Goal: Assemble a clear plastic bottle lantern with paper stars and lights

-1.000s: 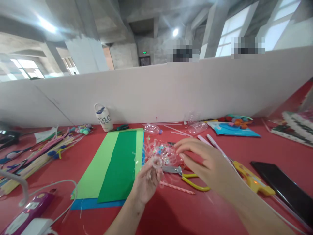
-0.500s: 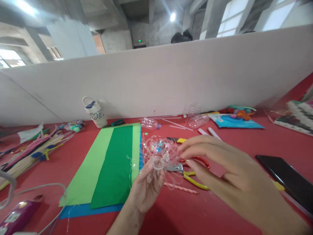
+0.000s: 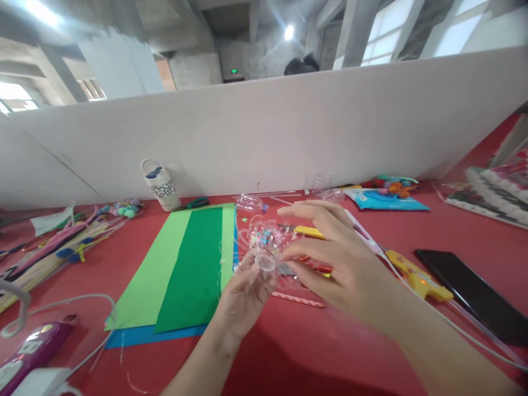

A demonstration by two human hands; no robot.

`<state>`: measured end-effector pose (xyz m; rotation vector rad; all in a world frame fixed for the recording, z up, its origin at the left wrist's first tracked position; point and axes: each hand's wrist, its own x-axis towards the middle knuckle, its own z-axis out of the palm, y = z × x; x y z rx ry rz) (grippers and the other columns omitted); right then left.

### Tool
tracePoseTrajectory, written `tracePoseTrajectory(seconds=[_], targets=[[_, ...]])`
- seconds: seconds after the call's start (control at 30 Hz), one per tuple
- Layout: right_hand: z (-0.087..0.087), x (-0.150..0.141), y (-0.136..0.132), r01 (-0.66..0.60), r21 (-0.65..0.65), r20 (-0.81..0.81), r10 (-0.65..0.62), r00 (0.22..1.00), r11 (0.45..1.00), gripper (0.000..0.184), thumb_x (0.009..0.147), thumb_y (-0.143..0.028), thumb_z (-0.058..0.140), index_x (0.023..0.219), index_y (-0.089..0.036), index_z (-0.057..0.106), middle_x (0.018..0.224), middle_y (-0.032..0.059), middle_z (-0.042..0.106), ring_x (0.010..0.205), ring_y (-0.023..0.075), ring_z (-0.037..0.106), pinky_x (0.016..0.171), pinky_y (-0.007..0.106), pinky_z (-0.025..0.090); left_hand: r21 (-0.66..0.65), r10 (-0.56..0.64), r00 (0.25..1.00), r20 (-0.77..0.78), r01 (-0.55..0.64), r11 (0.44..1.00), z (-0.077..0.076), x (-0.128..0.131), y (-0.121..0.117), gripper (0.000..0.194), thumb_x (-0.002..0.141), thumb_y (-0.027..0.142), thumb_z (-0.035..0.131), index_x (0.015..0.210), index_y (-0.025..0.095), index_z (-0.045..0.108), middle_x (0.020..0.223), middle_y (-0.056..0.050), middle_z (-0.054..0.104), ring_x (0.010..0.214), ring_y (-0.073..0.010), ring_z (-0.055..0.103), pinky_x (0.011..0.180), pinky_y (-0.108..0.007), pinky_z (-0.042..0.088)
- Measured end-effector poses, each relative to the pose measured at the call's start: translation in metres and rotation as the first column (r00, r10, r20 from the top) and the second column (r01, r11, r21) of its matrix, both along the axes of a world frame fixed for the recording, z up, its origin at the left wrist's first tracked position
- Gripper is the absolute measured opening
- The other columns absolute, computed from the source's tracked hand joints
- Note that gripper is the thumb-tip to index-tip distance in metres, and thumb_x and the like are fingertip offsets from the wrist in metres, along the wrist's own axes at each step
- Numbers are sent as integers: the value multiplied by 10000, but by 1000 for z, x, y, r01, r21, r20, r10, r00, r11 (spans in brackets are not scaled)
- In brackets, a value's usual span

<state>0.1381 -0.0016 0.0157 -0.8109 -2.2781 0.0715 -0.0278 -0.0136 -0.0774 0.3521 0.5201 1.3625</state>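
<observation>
My left hand (image 3: 245, 289) is closed around a cut clear plastic bottle top (image 3: 266, 261), its round neck opening turned toward me. Thin curled plastic strips fan out behind the neck, with small coloured stars among them. Over on its right side, my right hand (image 3: 330, 253) has its fingers apart. Its thumb and index fingertips are close together at the strips; whether they touch one is unclear. Partly hidden behind that hand lie scissors with red and yellow handles (image 3: 314, 266) and a yellow cutter (image 3: 309, 232). A pink patterned stick (image 3: 299, 300) lies below the bottle top.
Green sheets (image 3: 190, 264) lie over a blue sheet at left. A tumbler (image 3: 160, 187), dark-handled pliers (image 3: 198, 203) and a small clear bottle (image 3: 249, 203) stand or lie near the white partition (image 3: 247, 137). At right are a yellow glue gun (image 3: 418, 275) with its cord and a black phone (image 3: 470, 291).
My right hand has moved left to the plastic strips, its thumb and index fingertips drawing closer together. The yellow glue gun has come into fuller view. My left hand still holds the bottle top.
</observation>
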Motion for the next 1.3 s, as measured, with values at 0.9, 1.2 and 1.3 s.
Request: tracePoseTrajectory(seconds=[0.9, 1.2, 1.3], targets=[[-25, -7, 14, -4, -197, -13, 1, 1000, 980, 117, 794, -132, 570, 800, -246, 597, 1279, 3, 466, 1229, 192, 356, 971, 373, 392, -18, 9, 1000, -15, -9, 1000, -9, 0, 4, 249, 660, 123, 744, 888, 186, 667, 854, -7, 715, 761, -121, 662, 697, -212, 537], [-17, -1, 10, 127, -105, -170, -144, 975, 986, 59, 823, -186, 532, 820, -240, 558, 1162, 65, 514, 1142, 224, 466, 912, 432, 427, 26, -1, 1000, 27, 0, 1000, -9, -2, 6, 247, 646, 102, 747, 863, 193, 671, 828, 23, 693, 764, -83, 646, 759, -179, 515], [-16, 0, 7, 103, -67, -145, -112, 983, 992, 108, 816, -154, 527, 846, -252, 558, 1220, 57, 471, 1191, 232, 423, 963, 460, 378, 57, -5, 1000, 12, 4, 998, -9, -2, 6, 226, 658, 109, 741, 855, 190, 666, 816, 22, 686, 757, -83, 641, 753, -180, 512]])
